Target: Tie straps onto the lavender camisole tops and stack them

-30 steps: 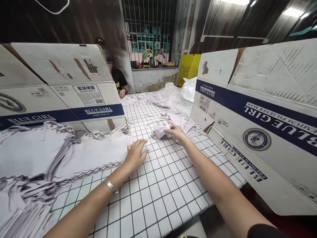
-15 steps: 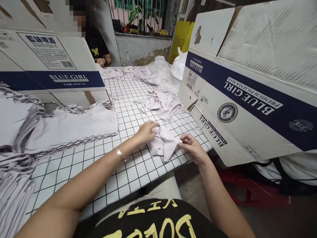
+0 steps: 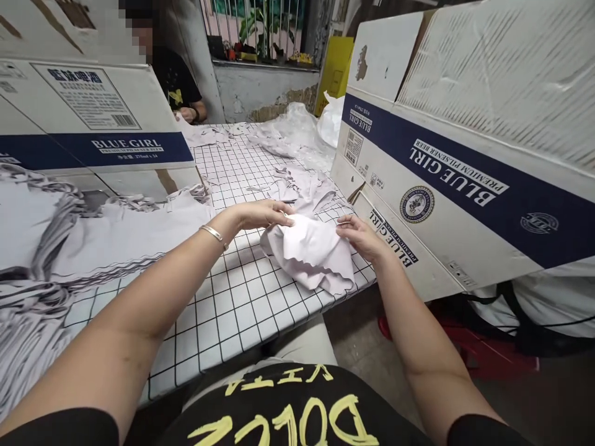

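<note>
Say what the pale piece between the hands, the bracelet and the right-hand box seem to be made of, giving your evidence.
Pale piece: probably thin, matt fabric, since it drapes in soft folds.
Bracelet: likely smooth, silver-coloured metal, judging by its shine.
Box: apparently cardboard, printed white and blue; brown shows where its surface looks torn.

The table [image 3: 223, 310] wears a white cloth with a black grid. Behind its far edge rises a pale, stained wall [image 3: 251, 90], its surface worn to a brownish patch toward the far right corner. Above is a window [image 3: 255, 15] with upright bars; green leaves [image 3: 260, 28] show there, over a sill [image 3: 267, 64] lined with small red and yellow items. Past the near right corner, a red stool [image 3: 495, 356] stands, partly hidden, on a dim, greyish floor [image 3: 360, 334].
</note>
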Demonstrator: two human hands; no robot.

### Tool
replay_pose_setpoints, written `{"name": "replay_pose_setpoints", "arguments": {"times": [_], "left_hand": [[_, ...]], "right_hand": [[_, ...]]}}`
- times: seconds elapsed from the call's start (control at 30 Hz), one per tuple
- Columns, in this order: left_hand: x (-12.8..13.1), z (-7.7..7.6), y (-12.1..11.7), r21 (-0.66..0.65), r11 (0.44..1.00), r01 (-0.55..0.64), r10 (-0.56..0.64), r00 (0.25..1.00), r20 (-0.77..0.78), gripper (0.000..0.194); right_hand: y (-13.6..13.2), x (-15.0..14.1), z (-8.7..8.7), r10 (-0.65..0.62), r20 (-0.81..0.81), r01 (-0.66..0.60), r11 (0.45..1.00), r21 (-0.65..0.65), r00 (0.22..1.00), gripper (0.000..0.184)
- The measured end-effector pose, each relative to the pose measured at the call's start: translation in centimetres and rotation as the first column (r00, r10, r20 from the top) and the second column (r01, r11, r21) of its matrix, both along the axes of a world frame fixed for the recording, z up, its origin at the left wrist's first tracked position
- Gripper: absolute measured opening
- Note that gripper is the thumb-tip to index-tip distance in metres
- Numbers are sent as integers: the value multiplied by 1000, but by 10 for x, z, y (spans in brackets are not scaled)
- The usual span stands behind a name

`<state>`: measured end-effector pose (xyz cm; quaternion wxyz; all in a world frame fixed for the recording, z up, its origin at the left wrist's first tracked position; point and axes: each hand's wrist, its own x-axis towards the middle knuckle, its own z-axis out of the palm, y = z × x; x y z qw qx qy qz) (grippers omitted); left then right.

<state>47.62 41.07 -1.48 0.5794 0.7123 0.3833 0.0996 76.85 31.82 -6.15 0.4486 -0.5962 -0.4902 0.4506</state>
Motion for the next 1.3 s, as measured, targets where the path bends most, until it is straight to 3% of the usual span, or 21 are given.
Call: {"name": "replay_pose_setpoints", "arguments": {"times": [0.03, 0.07, 0.13, 0.2, 0.27, 0.33, 0.4, 0.47, 0.53, 0.6, 0.7, 0.77, 0.87, 0.93, 1.0, 1.07, 1.2, 1.3], "left_hand": [[-3, -6, -5, 164, 978, -128, 146, 984, -98, 42], [-5, -15, -13, 327, 918, -224, 286, 946, -155, 39], [-4, -38, -35, 536, 799, -273, 426, 886, -184, 33], [5, -62, -61, 623, 760, -183, 380, 904, -198, 41], [19, -81, -82, 699, 713, -53, 305, 921, -241, 54], [34, -90, -91, 747, 659, 82, 233, 923, -307, 48], [45, -90, -89, 767, 620, 165, 184, 920, -347, 26], [51, -84, -80, 807, 574, 142, 199, 931, -305, 25], [52, -75, -72, 830, 558, 3, 258, 950, -178, 24], [54, -67, -67, 742, 647, -177, 292, 956, -26, 19], [58, -57, -64, 456, 826, -332, 297, 943, 148, 10], [60, -49, -64, 339, 890, -306, 257, 949, 182, 12], [58, -32, -68, 350, 932, -97, 81, 995, 58, 20], [51, -18, -72, 452, 886, 101, -51, 991, -122, 28], [41, -4, -74, 583, 783, 217, -44, 954, -296, 20], [30, 11, -70, 710, 677, 191, 113, 927, -358, 16], [1, 37, -41, 860, 507, 61, 463, 822, -331, 18], [-20, 52, -6, 856, 507, 102, 585, 689, -428, 14]], "right_hand": [[1, 0, -4, -82, 165, 78, 996, 34, 983, 42], [-2, -1, -8, -144, 300, 127, 989, 75, 943, 43], [-16, -3, -16, -117, 451, 88, 992, 85, 885, 45], [-37, -9, -24, 45, 519, -50, 999, -4, 853, 50], [-56, -16, -35, 125, 611, -117, 992, -53, 782, 55], [-68, -22, -47, 60, 709, -73, 997, -13, 703, 54], [-73, -23, -58, -38, 744, -7, 998, 56, 667, 49], [-74, -19, -65, -99, 742, 27, 994, 109, 663, 39], [-74, -15, -69, -121, 740, 17, 989, 147, 662, 25], [-72, -16, -70, -148, 729, 14, 982, 186, 668, 23], [-66, -28, -70, -185, 738, 24, 974, 224, 649, 46], [-59, -38, -70, -187, 780, 17, 975, 221, 597, 42], [-47, -43, -65, -228, 796, 44, 968, 246, 561, 20], [-40, -38, -58, -289, 783, 78, 952, 296, 551, 26], [-35, -28, -47, -333, 777, 105, 938, 329, 534, 31], [-29, -16, -34, -320, 778, 123, 945, 303, 541, 31], [-2, 3, -2, -156, 772, 79, 988, 136, 616, 29], [38, 9, 29, -71, 814, 7, 997, 82, 576, 20]]}}
